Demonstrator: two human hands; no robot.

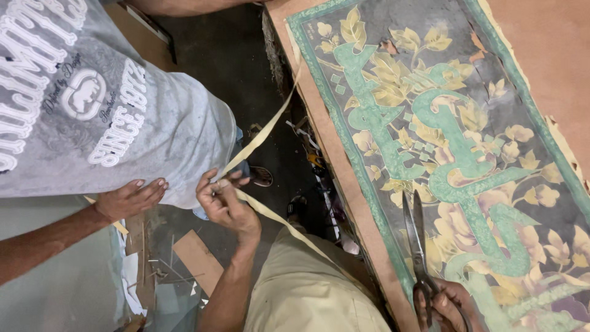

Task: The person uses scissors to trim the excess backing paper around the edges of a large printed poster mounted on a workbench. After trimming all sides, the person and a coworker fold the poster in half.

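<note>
Here, I'm gripping scissors with right hand, fingers closed through handles, blades lying shut on floral sheet, pointing away. Left hand pinching cream strip, which is running diagonally up-right toward sheet's green border. Another person's hand hovering leftward.

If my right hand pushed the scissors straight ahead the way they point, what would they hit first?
The right hand aims the scissors up the flowered sheet. They would probably just slide over its green leaf pattern; nothing else lies in that line, though height is hard to judge.
</note>
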